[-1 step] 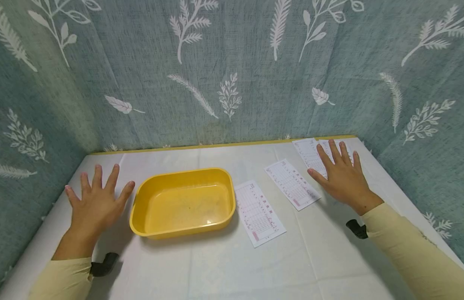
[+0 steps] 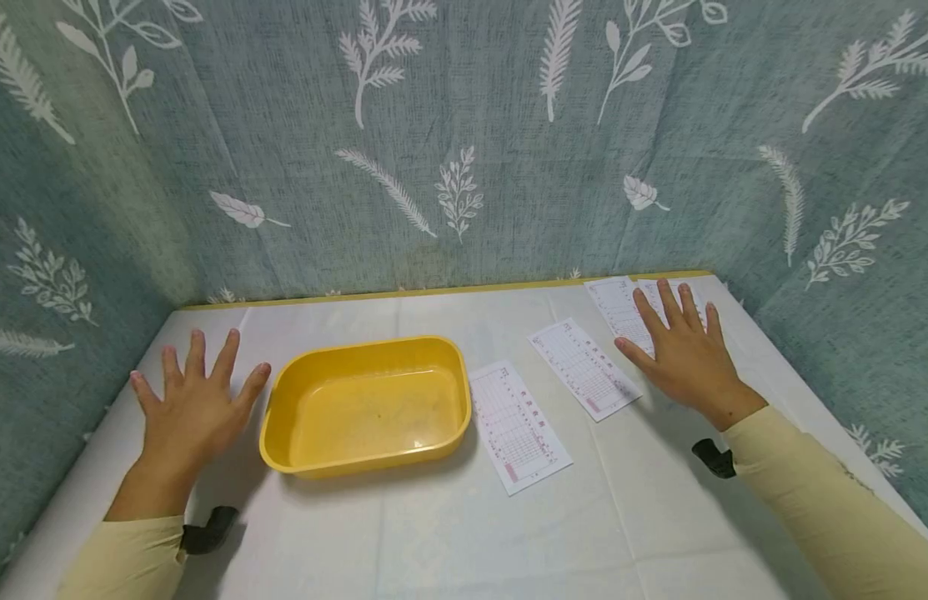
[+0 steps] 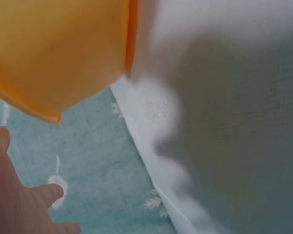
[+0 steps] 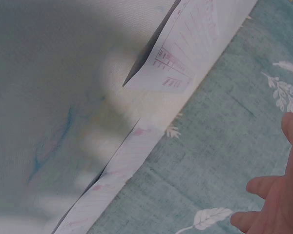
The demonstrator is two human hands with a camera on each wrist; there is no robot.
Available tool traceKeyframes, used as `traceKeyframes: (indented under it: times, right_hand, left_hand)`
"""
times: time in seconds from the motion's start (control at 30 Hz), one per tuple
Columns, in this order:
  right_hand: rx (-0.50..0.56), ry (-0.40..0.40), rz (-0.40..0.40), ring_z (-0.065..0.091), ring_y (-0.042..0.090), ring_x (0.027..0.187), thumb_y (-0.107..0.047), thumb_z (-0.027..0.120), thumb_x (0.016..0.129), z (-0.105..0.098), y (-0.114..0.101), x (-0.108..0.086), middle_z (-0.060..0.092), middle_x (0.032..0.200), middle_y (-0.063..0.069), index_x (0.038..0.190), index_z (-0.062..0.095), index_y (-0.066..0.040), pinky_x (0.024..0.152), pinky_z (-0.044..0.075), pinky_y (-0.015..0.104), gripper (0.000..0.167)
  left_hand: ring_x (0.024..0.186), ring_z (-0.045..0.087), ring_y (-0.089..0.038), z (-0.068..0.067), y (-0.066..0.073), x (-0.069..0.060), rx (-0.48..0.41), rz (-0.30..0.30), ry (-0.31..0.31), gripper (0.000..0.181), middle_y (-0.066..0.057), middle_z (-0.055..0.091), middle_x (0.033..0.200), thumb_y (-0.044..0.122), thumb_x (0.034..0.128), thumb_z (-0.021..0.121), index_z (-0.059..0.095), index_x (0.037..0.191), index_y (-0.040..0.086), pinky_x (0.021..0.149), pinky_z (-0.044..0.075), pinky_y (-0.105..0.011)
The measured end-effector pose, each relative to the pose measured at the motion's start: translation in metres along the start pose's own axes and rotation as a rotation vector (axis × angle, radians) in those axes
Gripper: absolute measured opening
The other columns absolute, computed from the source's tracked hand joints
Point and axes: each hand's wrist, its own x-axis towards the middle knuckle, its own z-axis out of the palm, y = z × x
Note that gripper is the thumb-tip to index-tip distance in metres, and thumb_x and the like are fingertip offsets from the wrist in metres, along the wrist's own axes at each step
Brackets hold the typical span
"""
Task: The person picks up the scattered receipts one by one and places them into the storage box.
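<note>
My left hand (image 2: 192, 412), fingers spread wide and holding nothing, hovers left of a yellow plastic tub (image 2: 366, 410). The tub shows no contents. On the other side, my right hand (image 2: 684, 358) is spread above the far right of the table, also holding nothing. Beneath its fingers lie two printed paper slips, one slip (image 2: 619, 307) partly covered and the other mostly hidden. Two more slips lie nearer the tub: a slip (image 2: 585, 369) in the middle and a slip (image 2: 519, 425) close to the tub's right side. In the right wrist view a slip (image 4: 178, 53) has a lifted edge.
A white cloth (image 2: 448, 542) covers the table, with a yellow strip (image 2: 403, 292) along its back edge. Blue-green leaf-patterned fabric (image 2: 283, 167) rises behind and at both sides. Black pieces (image 2: 208, 529) stick out at the sleeve cuffs.
</note>
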Motion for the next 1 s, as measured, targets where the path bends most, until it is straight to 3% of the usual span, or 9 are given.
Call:
traceKeyframes:
  times: [0.3, 0.37, 0.43, 0.5, 0.57, 0.63, 0.73, 0.83, 1.0]
  right_hand:
    - [0.003, -0.012, -0.009, 0.001, 0.051, 0.151, -0.061, 0.037, 0.101, 0.002, -0.004, -0.002, 0.003, 0.165, 0.027, 0.161, 0.016, -0.01, 0.115, 0.003, 0.073, 0.081]
    - [0.02, 0.005, -0.02, 0.014, 0.05, 0.15, -0.055, 0.043, 0.101, 0.003, -0.008, -0.003, 0.015, 0.164, 0.028, 0.158, 0.025, -0.008, 0.116, 0.012, 0.071, 0.076]
    - [0.069, 0.027, -0.024, 0.035, 0.047, 0.142, -0.047, 0.051, 0.101, 0.004, -0.013, -0.005, 0.036, 0.155, 0.027, 0.152, 0.04, -0.006, 0.111, 0.03, 0.066, 0.066]
    - [0.148, 0.056, -0.026, 0.055, 0.043, 0.125, -0.037, 0.057, 0.099, 0.005, -0.018, -0.007, 0.056, 0.139, 0.025, 0.141, 0.054, -0.004, 0.097, 0.046, 0.061, 0.053]
    - [0.233, 0.082, -0.026, 0.065, 0.037, 0.104, -0.029, 0.061, 0.097, 0.006, -0.023, -0.007, 0.068, 0.12, 0.021, 0.128, 0.064, -0.004, 0.081, 0.054, 0.053, 0.04]
    - [0.297, 0.102, -0.023, 0.068, 0.032, 0.09, -0.025, 0.062, 0.096, 0.008, -0.027, -0.005, 0.072, 0.107, 0.018, 0.12, 0.068, -0.004, 0.07, 0.054, 0.046, 0.033]
    - [0.35, 0.101, -0.008, 0.067, 0.03, 0.085, -0.024, 0.063, 0.095, 0.011, -0.031, -0.001, 0.072, 0.102, 0.017, 0.117, 0.068, -0.004, 0.065, 0.052, 0.04, 0.03]
    - [0.371, 0.054, 0.011, 0.065, 0.028, 0.082, -0.024, 0.064, 0.095, 0.015, -0.033, 0.003, 0.071, 0.101, 0.018, 0.117, 0.068, -0.004, 0.062, 0.049, 0.035, 0.031]
    - [0.413, -0.054, -0.018, 0.06, 0.022, 0.077, -0.023, 0.067, 0.093, 0.025, -0.042, 0.007, 0.069, 0.095, 0.015, 0.114, 0.068, -0.002, 0.061, 0.046, 0.031, 0.03]
  left_hand:
    - [0.143, -0.016, -0.06, 0.001, 0.005, -0.002, -0.006, -0.012, 0.005, 0.087, -0.033, -0.009, 0.161, 0.073, 0.0967, 0.019, 0.004, 0.161, 0.016, 0.104, -0.021, -0.077]
    - [0.147, 0.004, -0.058, 0.001, 0.007, -0.003, 0.003, -0.019, 0.022, 0.085, -0.034, 0.008, 0.161, 0.07, 0.0983, 0.019, 0.015, 0.16, 0.012, 0.109, -0.007, -0.079]
    - [0.14, 0.029, -0.056, 0.002, 0.01, -0.004, -0.027, -0.037, 0.0, 0.083, -0.034, 0.029, 0.155, 0.068, 0.0997, 0.018, 0.028, 0.157, 0.008, 0.109, 0.017, -0.077]
    - [0.125, 0.047, -0.054, 0.005, 0.013, -0.003, -0.075, -0.064, -0.042, 0.083, -0.034, 0.046, 0.143, 0.066, 0.1007, 0.016, 0.038, 0.15, 0.004, 0.097, 0.036, -0.071]
    - [0.114, 0.055, -0.051, 0.008, 0.016, -0.002, -0.143, -0.089, -0.092, 0.083, -0.033, 0.054, 0.135, 0.065, 0.1011, 0.015, 0.043, 0.145, 0.0, 0.088, 0.045, -0.066]
    - [0.112, 0.057, -0.049, 0.013, 0.017, -0.001, -0.216, -0.089, -0.118, 0.082, -0.032, 0.056, 0.133, 0.063, 0.1024, 0.016, 0.045, 0.143, -0.002, 0.09, 0.047, -0.064]
    - [0.111, 0.058, -0.045, 0.02, 0.017, -0.001, -0.312, -0.046, -0.096, 0.073, -0.031, 0.057, 0.132, 0.056, 0.1051, 0.021, 0.049, 0.139, -0.002, 0.093, 0.048, -0.061]
    - [0.106, 0.059, -0.041, 0.025, 0.017, 0.001, -0.407, -0.021, -0.075, 0.062, -0.03, 0.059, 0.128, 0.047, 0.1071, 0.027, 0.054, 0.134, -0.002, 0.091, 0.049, -0.054]
    - [0.103, 0.058, -0.034, 0.027, 0.017, 0.004, -0.503, -0.059, -0.114, 0.055, -0.029, 0.058, 0.129, 0.039, 0.107, 0.03, 0.053, 0.134, -0.003, 0.087, 0.048, -0.041]
